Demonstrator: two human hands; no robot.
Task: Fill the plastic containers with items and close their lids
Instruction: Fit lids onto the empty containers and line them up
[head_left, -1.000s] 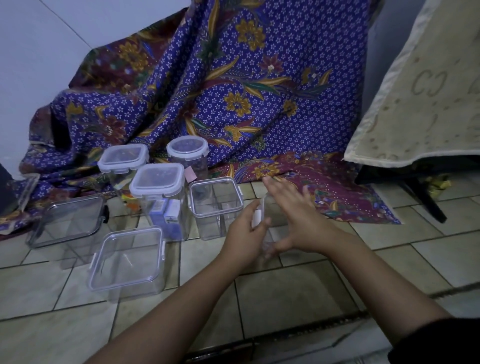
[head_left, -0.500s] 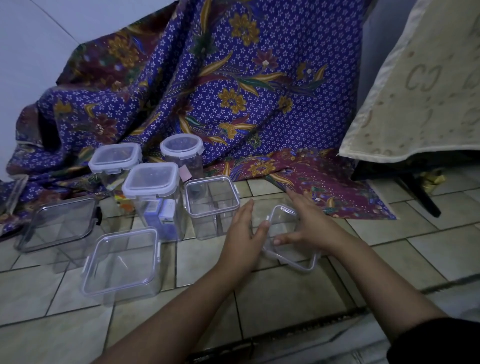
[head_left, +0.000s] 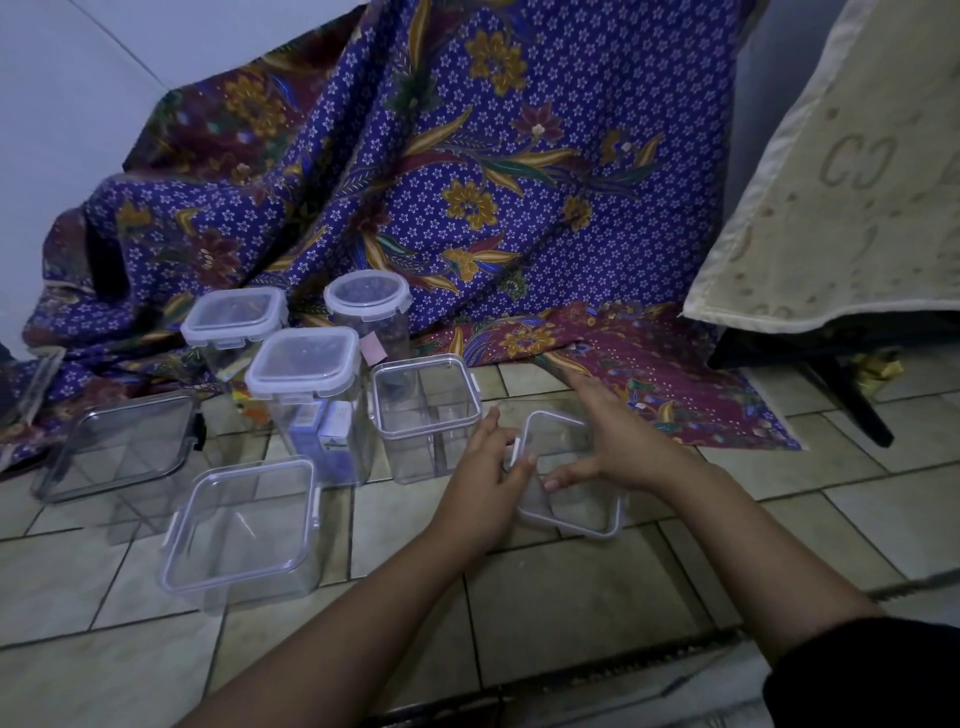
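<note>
2 hands on 1 clear box (head_left: 569, 470) w/ its lid on, low on the tile floor (head_left: 571, 587), just right of an open box (head_left: 427, 415). My left hand (head_left: 485, 480) curls loose at the box's left edge, fingers touching the rim. My right hand (head_left: 618, 441) lies flat on top, fingers spread, thumb on the lid. No tight grip.

The box looks light, hard & slick, so I think it's best held by the sides or rim tabs. It could crack if dropped on tile.

3 shut boxes stand at the back by a flower cloth (head_left: 467, 182). The room is dim.
</note>
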